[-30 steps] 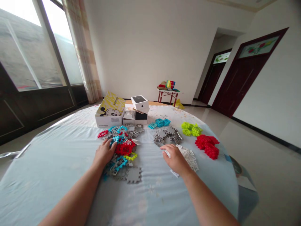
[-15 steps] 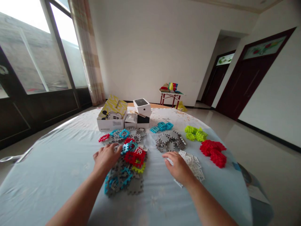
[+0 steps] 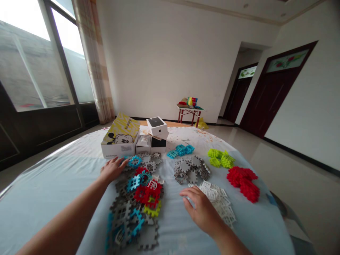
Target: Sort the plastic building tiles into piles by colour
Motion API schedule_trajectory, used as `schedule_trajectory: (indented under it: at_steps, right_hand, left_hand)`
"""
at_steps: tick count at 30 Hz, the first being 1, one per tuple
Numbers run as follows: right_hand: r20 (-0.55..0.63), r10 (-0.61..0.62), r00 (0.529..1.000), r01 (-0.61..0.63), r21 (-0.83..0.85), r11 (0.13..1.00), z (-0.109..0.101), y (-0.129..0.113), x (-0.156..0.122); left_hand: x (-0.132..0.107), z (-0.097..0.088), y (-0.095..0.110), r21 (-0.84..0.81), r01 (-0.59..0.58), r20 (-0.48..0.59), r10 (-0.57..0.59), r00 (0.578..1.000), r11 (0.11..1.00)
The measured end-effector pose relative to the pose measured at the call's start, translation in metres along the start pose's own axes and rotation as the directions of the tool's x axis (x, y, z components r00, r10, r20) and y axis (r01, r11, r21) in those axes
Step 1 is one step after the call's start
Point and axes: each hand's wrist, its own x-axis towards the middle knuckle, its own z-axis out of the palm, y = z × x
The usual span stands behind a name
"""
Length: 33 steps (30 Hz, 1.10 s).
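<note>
My left hand (image 3: pixel 113 169) is over the far left end of a long mixed pile of interlocking plastic pieces, its thumb apart from the fingers. Its fingertips are partly hidden and no held piece shows. Near it lies a blue piece (image 3: pixel 135 161). Closer to me, the pile has red pieces (image 3: pixel 148 194), a yellow-green piece (image 3: pixel 153 209) and a grey square piece (image 3: pixel 147 235). My right hand (image 3: pixel 200 209) hovers or rests left of the white pieces (image 3: pixel 221 202), fingers loosely stretched and nothing visible in them.
Sorted heaps hold grey pieces (image 3: pixel 191 169), blue pieces (image 3: pixel 181 151), lime pieces (image 3: pixel 221 158) and red pieces (image 3: pixel 243 181). A yellow-lidded shoebox (image 3: pixel 120 132) and a white phone box (image 3: pixel 157 127) on other boxes stand at the back of the cloth-covered table (image 3: pixel 66 184).
My left hand has moved away from me to the pile's far left end, covering where a red piece lay. My right hand stays beside the white pieces. The camera view has shifted.
</note>
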Motion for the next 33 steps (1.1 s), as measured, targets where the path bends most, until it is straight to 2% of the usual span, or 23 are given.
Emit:
schedule_trajectory:
  at_steps: [4,9,13,15,18,22,24,27,30,33]
  right_hand:
    - [-0.001,0.001,1.0,-0.001,-0.002,1.0,-0.001,-0.002,0.001]
    - [-0.009,-0.011,1.0,0.011,-0.012,1.0,-0.001,-0.001,0.002]
    - [0.005,-0.015,1.0,0.015,-0.007,1.0,-0.001,-0.004,0.002]
    - [0.022,-0.021,1.0,0.021,0.01,1.0,-0.001,-0.006,0.002]
    - [0.035,-0.046,0.998,0.045,0.042,0.998,0.0,-0.01,0.002]
    - [0.027,-0.082,0.996,0.08,0.077,0.994,0.006,-0.011,0.002]
    - [0.01,-0.105,0.994,0.103,0.097,0.99,0.011,-0.01,0.001]
    - [-0.002,-0.131,0.991,0.13,0.108,0.986,0.02,-0.009,0.001]
    - [0.01,-0.14,0.99,0.139,0.089,0.986,0.029,-0.011,0.002]
    - [0.019,-0.163,0.986,0.162,0.056,0.985,0.038,-0.015,0.002]
  left_hand:
    - [-0.009,0.013,0.015,-0.004,-0.081,0.033,0.081,0.996,0.997]
    - [-0.039,0.022,0.033,-0.057,-0.273,0.034,0.275,0.961,0.96]
    - [-0.058,0.015,0.038,-0.205,-0.356,0.094,0.38,0.92,0.912]
    - [-0.063,0.006,0.037,-0.277,-0.371,0.071,0.403,0.912,0.887]
    - [-0.07,-0.01,0.029,-0.317,-0.326,-0.04,0.331,0.943,0.89]
    - [-0.089,-0.021,0.002,-0.284,-0.135,-0.148,0.095,0.984,0.949]
    - [-0.104,-0.02,-0.011,-0.241,-0.049,-0.146,0.013,0.989,0.969]
    - [-0.123,-0.015,-0.022,-0.14,0.027,-0.111,-0.043,0.993,0.99]
    - [-0.132,-0.011,-0.021,-0.004,0.068,-0.087,-0.068,0.994,0.998]
    - [-0.134,-0.009,-0.014,0.061,0.071,-0.076,-0.066,0.995,0.996]
